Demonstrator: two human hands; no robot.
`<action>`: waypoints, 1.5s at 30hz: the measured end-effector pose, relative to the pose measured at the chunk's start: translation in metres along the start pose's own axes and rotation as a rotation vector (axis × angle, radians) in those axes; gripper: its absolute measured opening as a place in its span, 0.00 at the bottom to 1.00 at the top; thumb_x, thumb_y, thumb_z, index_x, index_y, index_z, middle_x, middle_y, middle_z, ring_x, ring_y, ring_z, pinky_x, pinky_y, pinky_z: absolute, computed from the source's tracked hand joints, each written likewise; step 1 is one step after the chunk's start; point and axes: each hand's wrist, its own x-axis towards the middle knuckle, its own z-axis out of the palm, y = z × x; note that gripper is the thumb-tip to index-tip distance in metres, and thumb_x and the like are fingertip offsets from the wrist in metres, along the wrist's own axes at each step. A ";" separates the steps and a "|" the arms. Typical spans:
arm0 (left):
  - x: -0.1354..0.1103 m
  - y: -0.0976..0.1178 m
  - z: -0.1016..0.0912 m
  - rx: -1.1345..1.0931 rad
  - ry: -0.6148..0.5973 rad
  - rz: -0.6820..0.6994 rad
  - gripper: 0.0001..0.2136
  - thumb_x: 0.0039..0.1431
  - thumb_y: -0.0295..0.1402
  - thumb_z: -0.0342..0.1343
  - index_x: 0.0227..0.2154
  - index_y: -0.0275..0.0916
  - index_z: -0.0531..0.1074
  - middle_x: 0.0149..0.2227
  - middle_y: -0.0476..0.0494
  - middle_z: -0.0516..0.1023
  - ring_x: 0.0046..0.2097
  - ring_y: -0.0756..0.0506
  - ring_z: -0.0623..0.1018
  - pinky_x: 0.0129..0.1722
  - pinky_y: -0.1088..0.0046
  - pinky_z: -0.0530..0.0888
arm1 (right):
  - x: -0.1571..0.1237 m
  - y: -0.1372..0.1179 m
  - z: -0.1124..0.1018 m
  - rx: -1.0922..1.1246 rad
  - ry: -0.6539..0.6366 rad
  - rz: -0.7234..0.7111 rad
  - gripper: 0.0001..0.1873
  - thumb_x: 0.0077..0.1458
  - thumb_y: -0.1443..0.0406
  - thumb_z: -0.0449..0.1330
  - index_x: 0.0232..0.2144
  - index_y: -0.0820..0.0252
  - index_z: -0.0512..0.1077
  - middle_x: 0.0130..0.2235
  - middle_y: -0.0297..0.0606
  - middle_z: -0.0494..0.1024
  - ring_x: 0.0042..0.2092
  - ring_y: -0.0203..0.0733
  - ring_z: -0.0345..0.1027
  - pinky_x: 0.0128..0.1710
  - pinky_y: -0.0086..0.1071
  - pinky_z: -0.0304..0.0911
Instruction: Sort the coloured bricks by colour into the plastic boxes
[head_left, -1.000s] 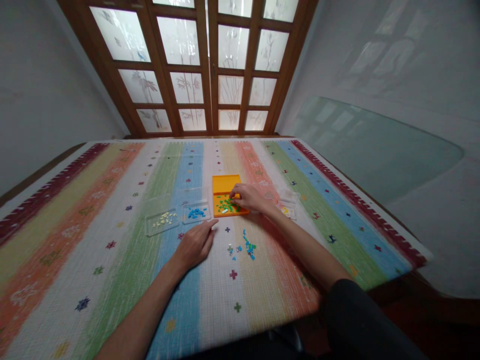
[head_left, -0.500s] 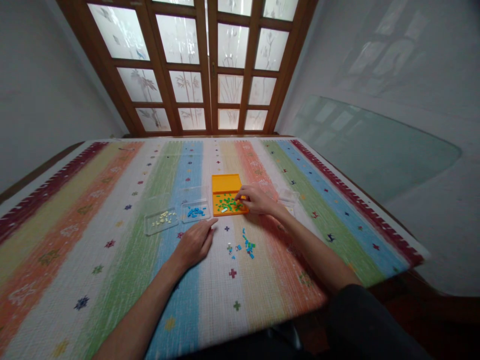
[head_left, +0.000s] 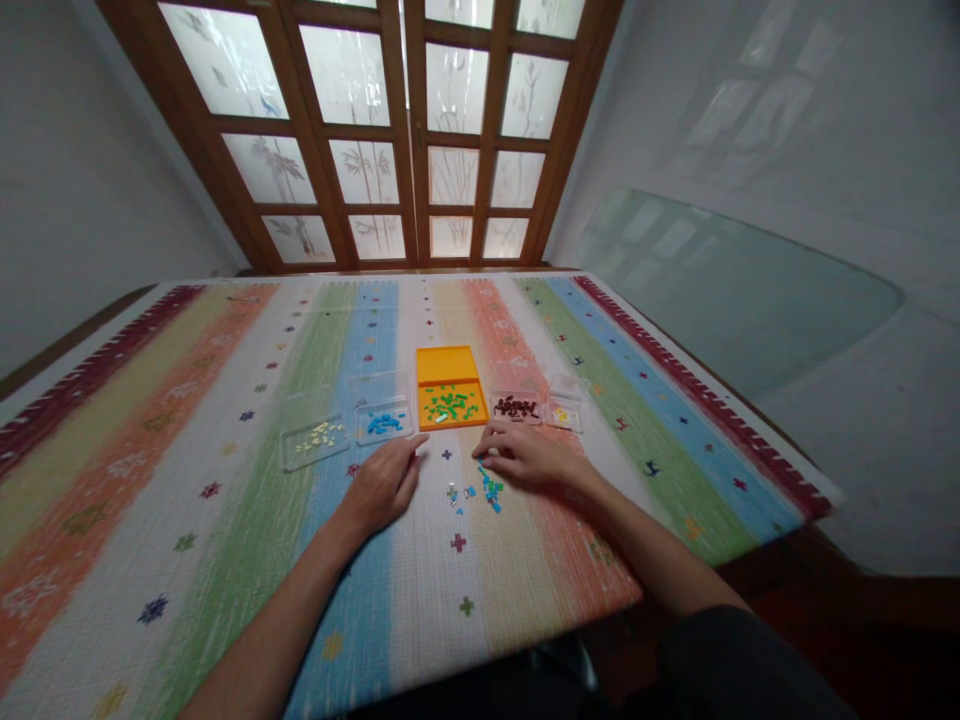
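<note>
My right hand hovers at the upper end of a loose cluster of small blue and green bricks. Its fingers are closed in a pinch, and whatever is between the tips is too small to make out. My left hand rests on the cloth, index finger stretched out and thumb apart, holding nothing. Between and beyond the hands lies an orange box with its lid folded back, small green bricks scattered inside. A few tiny blue and pale pieces lie left of the cluster.
Clear trays stand either side of the orange box: cream pieces and blue bricks on the left, dark brown pieces and yellow ones on the right. A striped cloth covers the table. Wooden glazed doors stand beyond.
My right hand has drawn back from the orange box to the loose bricks, uncovering the brown and yellow trays. My left hand stays about where it was. The view has shifted slightly.
</note>
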 end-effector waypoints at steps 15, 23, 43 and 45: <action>-0.001 -0.001 -0.001 0.003 -0.027 -0.030 0.17 0.69 0.28 0.49 0.59 0.38 0.67 0.48 0.36 0.81 0.49 0.40 0.82 0.52 0.59 0.80 | -0.003 0.002 0.020 -0.040 0.129 -0.051 0.11 0.65 0.69 0.59 0.45 0.59 0.80 0.41 0.43 0.76 0.41 0.41 0.71 0.43 0.34 0.65; -0.001 -0.001 0.000 0.004 -0.014 -0.012 0.16 0.69 0.28 0.48 0.57 0.37 0.68 0.49 0.35 0.81 0.50 0.40 0.82 0.52 0.59 0.80 | -0.001 0.005 0.026 -0.012 0.141 -0.093 0.10 0.63 0.72 0.59 0.40 0.59 0.80 0.40 0.41 0.77 0.39 0.40 0.70 0.40 0.32 0.64; 0.001 0.002 -0.002 -0.006 -0.020 0.008 0.13 0.69 0.26 0.48 0.52 0.38 0.72 0.43 0.37 0.81 0.46 0.39 0.81 0.48 0.59 0.79 | 0.129 -0.021 0.009 -0.004 0.085 -0.054 0.07 0.59 0.72 0.61 0.39 0.61 0.77 0.41 0.40 0.81 0.41 0.40 0.72 0.43 0.31 0.64; 0.000 0.001 -0.002 0.008 -0.020 0.014 0.13 0.69 0.26 0.48 0.51 0.38 0.72 0.44 0.37 0.81 0.47 0.39 0.80 0.49 0.59 0.78 | 0.139 -0.022 0.014 -0.008 0.077 -0.053 0.07 0.58 0.73 0.62 0.39 0.61 0.77 0.40 0.39 0.81 0.40 0.39 0.72 0.43 0.30 0.64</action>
